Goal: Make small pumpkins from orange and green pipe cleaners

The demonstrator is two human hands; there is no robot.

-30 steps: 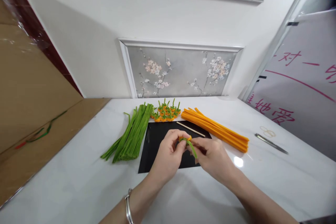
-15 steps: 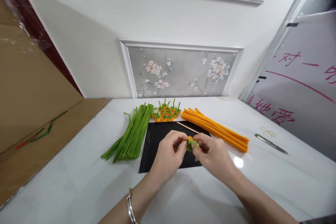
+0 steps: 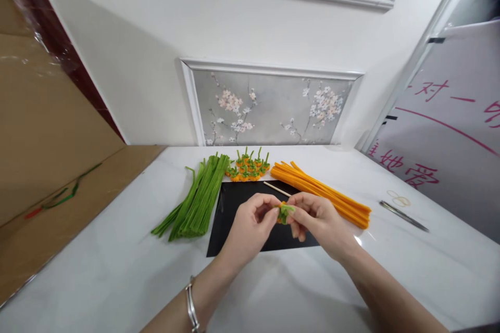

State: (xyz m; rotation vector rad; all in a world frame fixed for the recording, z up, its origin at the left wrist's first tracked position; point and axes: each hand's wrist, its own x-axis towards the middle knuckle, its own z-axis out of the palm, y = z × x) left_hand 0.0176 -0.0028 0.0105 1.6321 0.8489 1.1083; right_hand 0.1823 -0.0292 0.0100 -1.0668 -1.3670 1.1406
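Your left hand (image 3: 252, 222) comes in from the lower left, its forearm slanting up and inward, palm turned toward the other hand, the fingers curled and the thumb reaching forward. Its thumb and forefinger are clamped on the small orange-and-green piece (image 3: 283, 214). Your right hand (image 3: 319, 219) mirrors it from the lower right, wrist angled inward, thumb pointing left against the piece's green side, lower fingers curled beneath; you can't tell whether its fingertips are fully closed.

The piece sits between your two hands, above the black mat (image 3: 230, 218). Its green tail points right, toward your right thumb, lying nearly level; the body is too compact and covered to show a long axis.

Beyond your hands lie the thin stick (image 3: 275, 188) and, farther out, a cluster of orange-and-green pieces (image 3: 249, 167). The green bundle (image 3: 201, 203) is left of your left hand; the orange bundle (image 3: 324, 193) runs just beyond your right hand, with tweezers (image 3: 404, 215) farther right.
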